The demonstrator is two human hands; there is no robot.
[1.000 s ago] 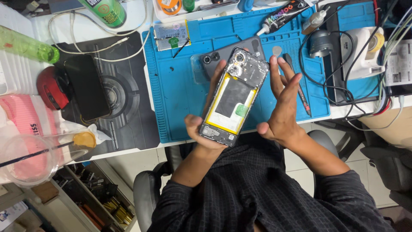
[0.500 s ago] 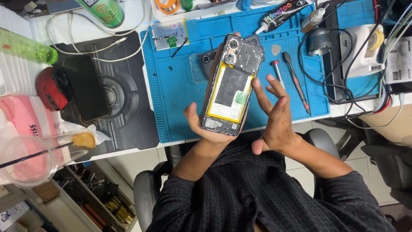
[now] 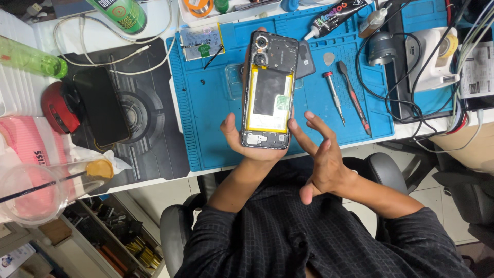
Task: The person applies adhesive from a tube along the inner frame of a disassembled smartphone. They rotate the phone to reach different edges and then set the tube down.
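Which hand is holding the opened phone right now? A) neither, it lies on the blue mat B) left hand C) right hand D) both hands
B: the left hand cups the bottom end of the opened phone, lifted above the blue mat, while the right hand is spread open just beside it with no grip on it.

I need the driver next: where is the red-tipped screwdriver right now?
In the head view the red-tipped screwdriver lies on the blue repair mat, right of the opened phone, beside a black-and-red pry tool.
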